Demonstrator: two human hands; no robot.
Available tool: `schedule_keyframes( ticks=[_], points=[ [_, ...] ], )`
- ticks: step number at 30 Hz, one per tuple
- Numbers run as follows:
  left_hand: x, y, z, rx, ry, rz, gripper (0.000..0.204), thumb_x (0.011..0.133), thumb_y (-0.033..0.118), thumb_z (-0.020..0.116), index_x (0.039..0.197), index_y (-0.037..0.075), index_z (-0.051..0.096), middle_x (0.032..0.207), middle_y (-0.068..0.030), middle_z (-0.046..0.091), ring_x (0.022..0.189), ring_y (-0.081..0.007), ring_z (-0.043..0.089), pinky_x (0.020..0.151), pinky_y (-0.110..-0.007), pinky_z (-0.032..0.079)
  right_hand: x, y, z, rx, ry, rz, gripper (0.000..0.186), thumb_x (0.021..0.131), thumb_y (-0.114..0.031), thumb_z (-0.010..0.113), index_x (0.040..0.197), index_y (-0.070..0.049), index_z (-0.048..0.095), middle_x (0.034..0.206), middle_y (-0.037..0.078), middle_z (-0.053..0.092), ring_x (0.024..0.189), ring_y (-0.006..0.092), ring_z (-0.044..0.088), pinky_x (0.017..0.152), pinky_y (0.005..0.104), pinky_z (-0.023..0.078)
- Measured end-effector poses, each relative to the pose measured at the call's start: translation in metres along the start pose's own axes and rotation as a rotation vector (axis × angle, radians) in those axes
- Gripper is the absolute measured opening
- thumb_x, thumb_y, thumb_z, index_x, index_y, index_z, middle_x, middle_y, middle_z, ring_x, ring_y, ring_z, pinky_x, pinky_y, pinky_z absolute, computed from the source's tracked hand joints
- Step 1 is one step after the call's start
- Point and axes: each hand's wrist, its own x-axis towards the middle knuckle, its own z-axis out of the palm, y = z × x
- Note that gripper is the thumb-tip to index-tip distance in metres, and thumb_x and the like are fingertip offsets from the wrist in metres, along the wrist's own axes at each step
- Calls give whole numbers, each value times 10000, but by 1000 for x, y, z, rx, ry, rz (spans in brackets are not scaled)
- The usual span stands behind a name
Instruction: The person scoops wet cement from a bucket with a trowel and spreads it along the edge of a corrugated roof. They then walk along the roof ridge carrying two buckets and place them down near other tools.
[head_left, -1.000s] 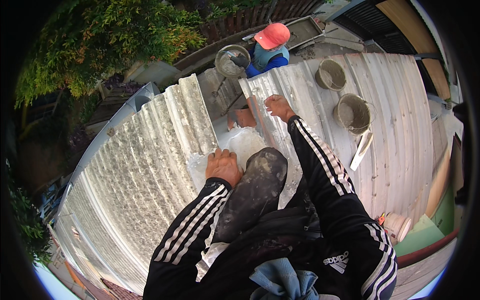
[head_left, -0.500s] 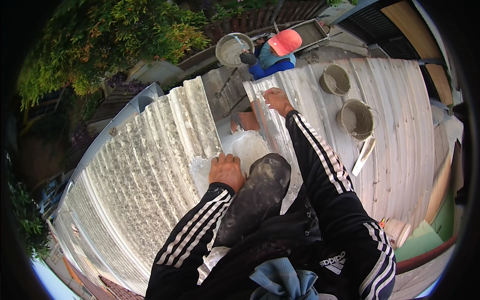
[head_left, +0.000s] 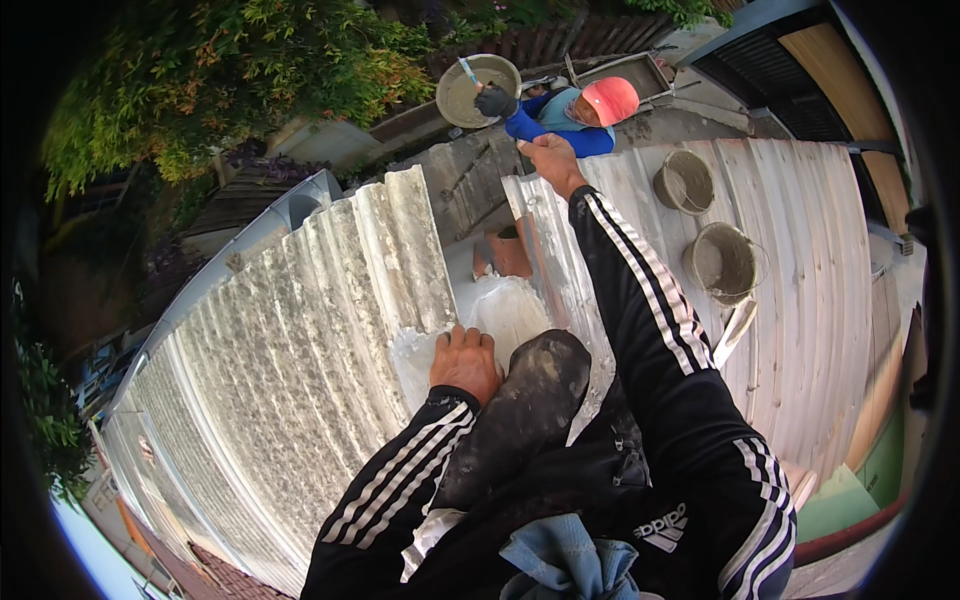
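Observation:
My left hand point(head_left: 467, 362) leans on a pale, crumpled sheet point(head_left: 413, 358) beside my knee, its fingers curled; whatever lies under them is hidden. My right hand point(head_left: 553, 163) reaches out over the roof's far edge, thumb and fingers pinched together. Anything between them is too small to make out. Just beyond it are the blue sleeve and dark glove point(head_left: 495, 102) of a person in a red cap point(head_left: 611, 100). That glove holds a tool with a pale blue end over a round basin point(head_left: 462, 103) of grey mix. A whitish mass point(head_left: 507, 308) and a reddish-brown clay piece point(head_left: 510, 254) sit in the roof gap.
Weathered corrugated roofing point(head_left: 300, 330) spreads to the left, with smoother metal sheeting point(head_left: 810, 300) on the right. Two mortar-stained buckets, a farther one point(head_left: 688, 182) and a nearer one point(head_left: 722, 262), stand there beside a long white strip point(head_left: 737, 330). Leafy branches point(head_left: 230, 80) overhang the far left.
My right hand has moved forward, past the roof edge toward the person. The red cap has shifted right and tipped up. My left hand keeps its place on the sheet; the view has shifted slightly.

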Motion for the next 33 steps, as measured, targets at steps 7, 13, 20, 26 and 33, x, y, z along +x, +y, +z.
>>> schedule_keyframes(
  ticks=[7,13,20,26,33],
  points=[
    [0,-2,1,0,2,6,393,851,344,767,1118,57,739,1117,-110,698,1188,-292,600,1065,-447,439,22,-73,11,-213,64,-170,791,831,-412,860,1358,104,575,1254,237,703,1173,331,689,1005,389,527],
    [0,-3,1,-11,-13,1,392,867,341,756,1131,51,736,1132,-123,692,1210,-304,591,1079,-470,436,62,-99,21,-367,75,-264,899,809,-336,884,1449,153,486,1385,306,640,1298,378,644,1084,399,497],
    [-2,-2,-4,-25,-12,14,425,890,391,743,1141,48,728,1126,-126,689,1191,-307,590,1075,-473,431,88,-73,20,-565,-12,-360,954,814,-322,879,1535,99,417,1544,312,500,1450,414,491,1193,429,404],
    [0,2,-13,-23,6,24,412,876,407,758,1085,52,744,1109,-122,696,1177,-303,599,1044,-466,441,93,-49,1,-752,-291,-239,735,905,-493,758,1429,1,613,1433,246,629,1350,403,590,1093,488,475],
    [1,1,3,53,-3,20,297,851,293,744,1053,75,748,1110,-107,704,1179,-302,602,1026,-465,450,4,-12,-34,-382,-223,-19,546,908,-549,727,1045,-22,778,937,156,763,913,288,726,823,417,530]
  ],
)
